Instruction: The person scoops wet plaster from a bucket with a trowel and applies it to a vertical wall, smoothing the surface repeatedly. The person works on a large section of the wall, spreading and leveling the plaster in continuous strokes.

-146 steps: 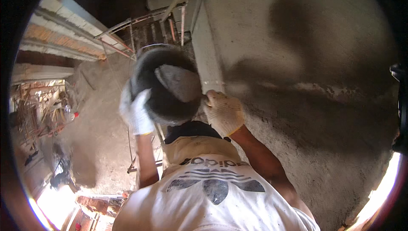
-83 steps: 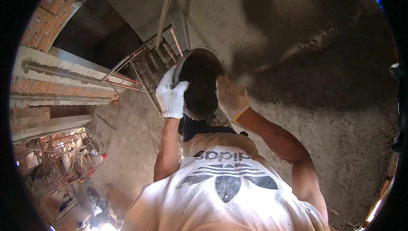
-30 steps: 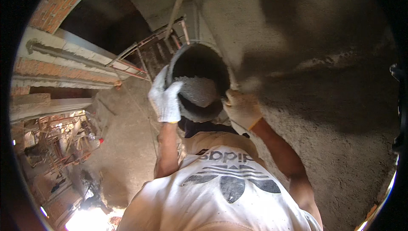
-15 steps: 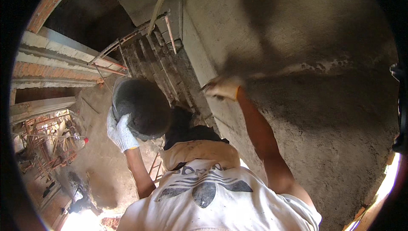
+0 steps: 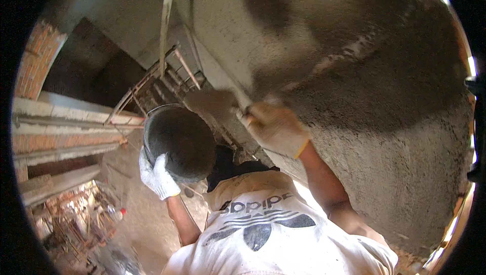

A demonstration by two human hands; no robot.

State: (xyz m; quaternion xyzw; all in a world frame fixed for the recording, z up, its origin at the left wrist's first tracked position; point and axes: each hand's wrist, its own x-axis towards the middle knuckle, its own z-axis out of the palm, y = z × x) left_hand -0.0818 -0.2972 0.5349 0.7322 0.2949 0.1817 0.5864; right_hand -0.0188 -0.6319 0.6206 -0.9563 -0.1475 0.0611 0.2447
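My left hand (image 5: 160, 175), in a whitish knitted glove, grips the side of a round dark bucket (image 5: 179, 143) with a thin wire handle at its rim. Shade hides how full the bucket is. In front of the wall, my gloved right hand (image 5: 277, 129) is closed round the handle of a trowel (image 5: 211, 104). The trowel's grey blade points left, just beyond the bucket's far right rim, and is blurred. Along my right side rises a rough plastered wall (image 5: 400, 168) with a darker, damp-looking patch (image 5: 349, 97) and a pale uneven streak across it.
Scaffold planks (image 5: 167, 91) and reddish metal rails (image 5: 187, 68) lie beyond the bucket. A long pale pole (image 5: 168, 16) stands behind them. Brick and concrete beams (image 5: 66, 135) run along the left. Far below left is a heap of cluttered debris (image 5: 81, 219).
My view has turned, shifting the wall and scaffold. My right hand has drawn back toward me, and the trowel blade now shows near the bucket. My left hand still holds the bucket.
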